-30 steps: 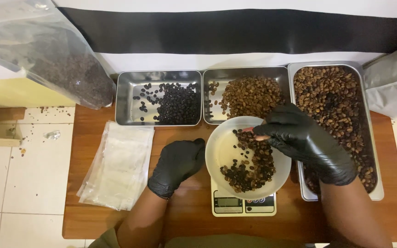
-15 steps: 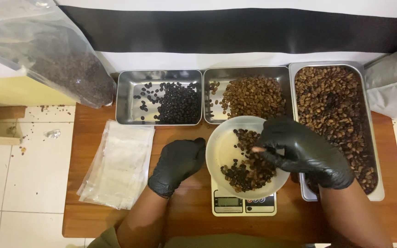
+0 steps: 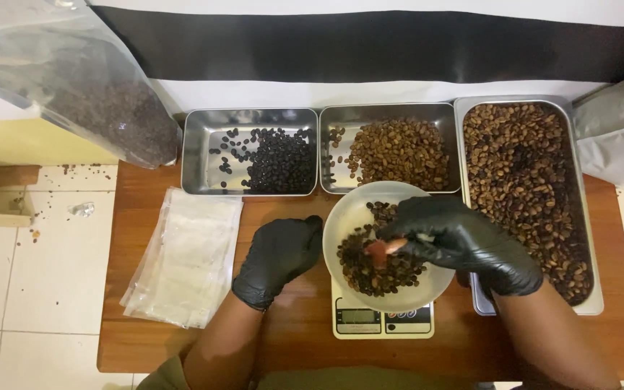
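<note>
Both gloved hands work at the white bowl point(image 3: 348, 217) of beans on the scale point(image 3: 383, 320): my right hand point(image 3: 464, 242) pinches something reddish (too small to identify) over it, my left hand point(image 3: 277, 260) rests loosely curled, empty, beside its rim. Three steel trays point(image 3: 204, 155) line the far edge; clear bags point(image 3: 182, 260) lie left, a dark bean bag point(image 3: 74, 79) leans beyond.

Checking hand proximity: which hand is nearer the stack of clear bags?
Left. The left hand rests on the table just right of the stack of clear bags; the right hand is over the bowl, farther right.
</note>
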